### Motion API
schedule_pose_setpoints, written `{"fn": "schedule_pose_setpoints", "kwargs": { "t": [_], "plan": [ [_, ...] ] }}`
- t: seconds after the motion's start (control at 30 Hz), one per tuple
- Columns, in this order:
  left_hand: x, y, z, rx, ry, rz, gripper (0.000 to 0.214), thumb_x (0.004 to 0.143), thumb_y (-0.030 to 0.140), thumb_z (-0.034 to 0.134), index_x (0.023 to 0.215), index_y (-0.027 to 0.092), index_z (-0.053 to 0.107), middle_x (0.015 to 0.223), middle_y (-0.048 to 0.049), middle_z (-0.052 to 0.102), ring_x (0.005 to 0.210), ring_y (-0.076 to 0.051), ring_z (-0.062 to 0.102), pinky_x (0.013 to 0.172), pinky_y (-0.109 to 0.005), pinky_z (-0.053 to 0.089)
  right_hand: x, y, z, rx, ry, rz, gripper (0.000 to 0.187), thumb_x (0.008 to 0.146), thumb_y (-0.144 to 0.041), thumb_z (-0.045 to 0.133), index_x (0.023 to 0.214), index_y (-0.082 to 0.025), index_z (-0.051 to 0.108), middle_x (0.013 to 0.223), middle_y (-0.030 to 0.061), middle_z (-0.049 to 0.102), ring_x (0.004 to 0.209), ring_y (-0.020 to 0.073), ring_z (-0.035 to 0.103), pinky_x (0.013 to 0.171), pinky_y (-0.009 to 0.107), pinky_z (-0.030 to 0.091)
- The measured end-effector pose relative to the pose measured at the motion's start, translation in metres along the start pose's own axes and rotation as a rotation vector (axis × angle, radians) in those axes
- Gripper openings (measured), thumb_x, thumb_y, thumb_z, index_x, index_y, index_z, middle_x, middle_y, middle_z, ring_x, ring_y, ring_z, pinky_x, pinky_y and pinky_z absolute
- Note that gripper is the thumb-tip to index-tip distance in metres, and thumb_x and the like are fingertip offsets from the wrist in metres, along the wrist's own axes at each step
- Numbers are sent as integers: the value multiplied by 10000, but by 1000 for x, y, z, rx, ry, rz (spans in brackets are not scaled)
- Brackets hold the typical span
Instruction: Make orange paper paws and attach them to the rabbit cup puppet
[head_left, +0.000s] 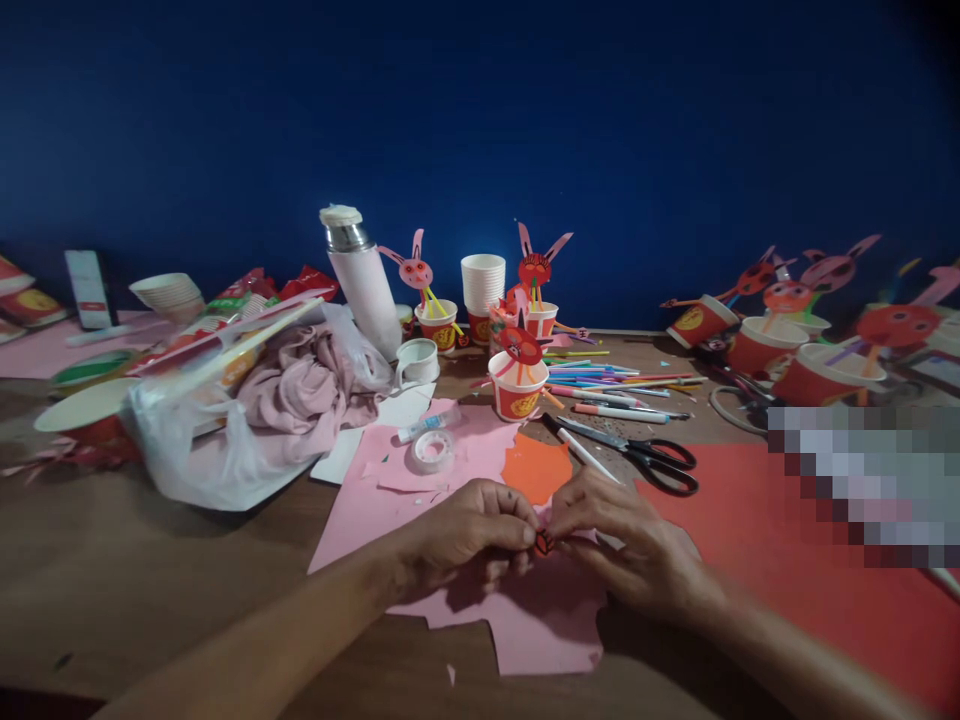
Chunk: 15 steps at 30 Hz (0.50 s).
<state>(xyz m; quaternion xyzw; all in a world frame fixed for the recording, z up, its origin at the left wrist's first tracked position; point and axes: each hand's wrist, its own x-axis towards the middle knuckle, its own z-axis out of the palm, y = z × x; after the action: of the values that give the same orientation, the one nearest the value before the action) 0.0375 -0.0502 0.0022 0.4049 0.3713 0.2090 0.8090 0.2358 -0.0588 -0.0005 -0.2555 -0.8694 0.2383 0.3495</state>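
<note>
A small red paper cutout (544, 543) with black lines drawn on it sits between my fingertips, low over the table. My left hand (484, 530) pinches it between thumb and fingers. From the other side, my right hand (626, 535) is closed at the cutout's edge, and a bit of pink shows beside its fingertips. Beneath both hands lies a cut pink paper sheet (540, 635). An orange paper piece (536, 470) is just beyond my fingers. Black-handled scissors (660, 465) and a white marker (589, 455) lie past my right hand.
A roll of clear tape (433, 452) and a glue tube (427, 425) rest on pink paper. Paper cups with rabbit faces stand behind, one cup (517, 390) nearest. Colored sticks (600, 378), a flask (364, 285), a plastic bag (202, 450) and red paper (780, 570) surround the workspace.
</note>
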Motion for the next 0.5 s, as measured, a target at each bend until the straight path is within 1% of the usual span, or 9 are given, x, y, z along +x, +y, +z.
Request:
{"fn": "schedule_pose_setpoints", "kwargs": {
  "t": [0.1, 0.2, 0.3, 0.37, 0.4, 0.5],
  "plan": [
    [0, 0, -1, -1, 0, -24, 138, 592, 195, 629, 688, 127, 557, 481, 18, 580, 300, -33, 401, 312, -137, 288, -2, 4, 1, -32, -32, -26, 191, 818, -123, 527, 968, -223, 592, 882, 58, 630, 845, 165, 562, 735, 313, 457],
    [0, 0, -1, 5, -11, -29, 149, 598, 205, 637, 695, 128, 555, 488, 17, 583, 307, -34, 409, 318, -136, 299, -3, 7, 3, -54, -24, -47, 193, 807, -111, 533, 956, -222, 585, 872, 54, 631, 828, 163, 555, 721, 308, 455],
    [-1, 1, -2, 21, -36, -28, 162, 625, 239, 646, 703, 128, 556, 487, 22, 570, 304, -31, 396, 309, -135, 302, -2, 3, 3, -25, -6, -5, 150, 808, -115, 529, 897, -216, 594, 850, 47, 634, 817, 155, 556, 722, 297, 453],
    [-2, 2, -2, 54, -32, -5, 177, 661, 277, 636, 715, 126, 563, 505, 25, 558, 307, -31, 390, 292, -136, 291, 0, -1, 3, 53, 16, 115, 95, 813, -148, 531, 844, -206, 600, 843, 44, 636, 815, 151, 564, 730, 289, 450],
    [-2, 2, -1, 80, -10, 19, 186, 678, 294, 627, 725, 125, 567, 529, 23, 558, 316, -32, 392, 284, -136, 285, 1, -2, 4, 102, 29, 214, 70, 812, -173, 535, 815, -201, 600, 825, 38, 632, 796, 147, 568, 717, 280, 449],
    [-3, 4, 0, 194, 125, 126, 194, 710, 312, 592, 763, 126, 571, 530, 32, 521, 340, -40, 388, 273, -136, 271, 4, 0, 6, 282, 70, 549, 93, 799, -253, 542, 757, -180, 581, 732, 11, 609, 678, 126, 557, 608, 243, 436]
  ]
}}
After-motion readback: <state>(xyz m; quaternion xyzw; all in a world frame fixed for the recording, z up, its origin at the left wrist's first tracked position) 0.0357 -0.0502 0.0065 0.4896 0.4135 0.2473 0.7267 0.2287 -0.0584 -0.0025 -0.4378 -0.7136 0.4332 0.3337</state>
